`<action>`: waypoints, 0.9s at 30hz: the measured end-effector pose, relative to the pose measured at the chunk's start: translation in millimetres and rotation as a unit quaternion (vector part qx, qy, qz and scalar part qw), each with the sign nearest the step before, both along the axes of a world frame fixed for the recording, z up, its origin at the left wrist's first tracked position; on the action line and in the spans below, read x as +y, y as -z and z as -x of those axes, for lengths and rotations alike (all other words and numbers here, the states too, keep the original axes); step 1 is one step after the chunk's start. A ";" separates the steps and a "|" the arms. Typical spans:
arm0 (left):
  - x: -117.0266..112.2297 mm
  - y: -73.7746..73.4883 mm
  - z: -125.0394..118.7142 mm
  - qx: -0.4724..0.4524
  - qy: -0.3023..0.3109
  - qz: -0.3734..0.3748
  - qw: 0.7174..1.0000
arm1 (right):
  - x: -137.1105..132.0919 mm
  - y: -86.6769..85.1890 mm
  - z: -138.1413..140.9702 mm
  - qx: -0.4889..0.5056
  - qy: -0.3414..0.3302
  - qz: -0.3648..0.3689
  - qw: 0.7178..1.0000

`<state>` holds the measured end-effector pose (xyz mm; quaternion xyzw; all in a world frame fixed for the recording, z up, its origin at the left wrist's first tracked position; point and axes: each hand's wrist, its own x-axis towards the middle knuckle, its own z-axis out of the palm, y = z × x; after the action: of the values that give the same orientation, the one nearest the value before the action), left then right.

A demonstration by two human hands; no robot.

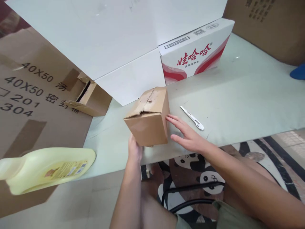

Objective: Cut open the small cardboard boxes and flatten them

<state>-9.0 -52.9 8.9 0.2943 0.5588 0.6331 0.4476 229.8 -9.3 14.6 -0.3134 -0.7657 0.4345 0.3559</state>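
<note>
A small brown cardboard box (149, 130) is tilted over the table in front of me, its top flaps closed along a worn, slightly torn seam. My left hand (135, 149) grips it at the lower left, the fingers hidden beneath and behind it. On the other side, my right hand (187, 135) has its fingers stretched out, the tips at the box's right face and the thumb apart. A white utility knife (192, 118) lies on the table just beyond my right hand.
A pale green cloth covers the table (252, 105). Behind stand a white panel (114, 38) and a red-and-white carton (195, 54). To the left are an open small box (97, 100), a large carton (47, 105) and a yellow bottle (54, 168). A blue object (298, 72) sits far right.
</note>
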 end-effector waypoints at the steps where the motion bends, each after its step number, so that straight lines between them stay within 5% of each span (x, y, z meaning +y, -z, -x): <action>1: -2.2 -1.4 -2.2 0.009 0.004 -0.050 0.999 | -0.5 0.9 0.6 -0.002 -0.005 -0.008 1.000; 4: -6.9 -8.2 0.8 0.059 0.007 -0.157 0.986 | -0.1 4.4 0.8 -0.016 -0.038 -0.046 0.998; 8: -6.1 -12.3 25.9 0.122 -0.055 -0.199 0.971 | 1.2 7.1 1.7 -0.048 -0.028 -0.044 0.997; 13: -5.5 -13.3 48.9 0.158 -0.081 -0.150 0.973 | 5.7 14.4 7.4 -0.116 0.054 0.028 0.991; 22: 6.3 -14.3 52.9 -0.075 -0.252 0.009 0.965 | 8.2 13.9 14.2 -0.151 0.058 0.110 0.981; 27: 6.2 -1.8 56.4 0.105 -0.204 0.022 0.973 | 8.9 19.3 12.6 -0.110 0.028 0.135 0.984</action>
<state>-65.4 -46.7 10.8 0.2286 0.6649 0.6642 0.2539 217.2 -0.4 -4.7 -0.4257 -0.7257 0.4865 0.2357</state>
